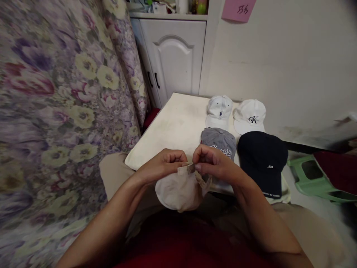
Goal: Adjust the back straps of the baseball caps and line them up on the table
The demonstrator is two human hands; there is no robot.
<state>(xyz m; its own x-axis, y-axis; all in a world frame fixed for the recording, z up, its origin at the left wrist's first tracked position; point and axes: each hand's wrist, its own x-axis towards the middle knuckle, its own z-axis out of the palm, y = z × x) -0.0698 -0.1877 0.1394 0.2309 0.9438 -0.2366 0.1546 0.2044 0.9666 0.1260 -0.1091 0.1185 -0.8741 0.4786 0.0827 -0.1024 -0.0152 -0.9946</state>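
Observation:
A beige baseball cap hangs over my lap, just off the near edge of the table. My left hand pinches one side of its back strap between thumb and fingers. On the other side, my right hand grips the strap close to its fastening. Right behind my right hand lies a grey cap with white lettering, partly covered by that hand. A navy cap sits to its right. Farther back are a pale cap with a small dark emblem and a white cap marked CK.
The caps rest on a cream-covered table. A floral curtain hangs at the left. Behind stands a white cabinet, beside a wall with a pink note. A green plastic stool is at the right.

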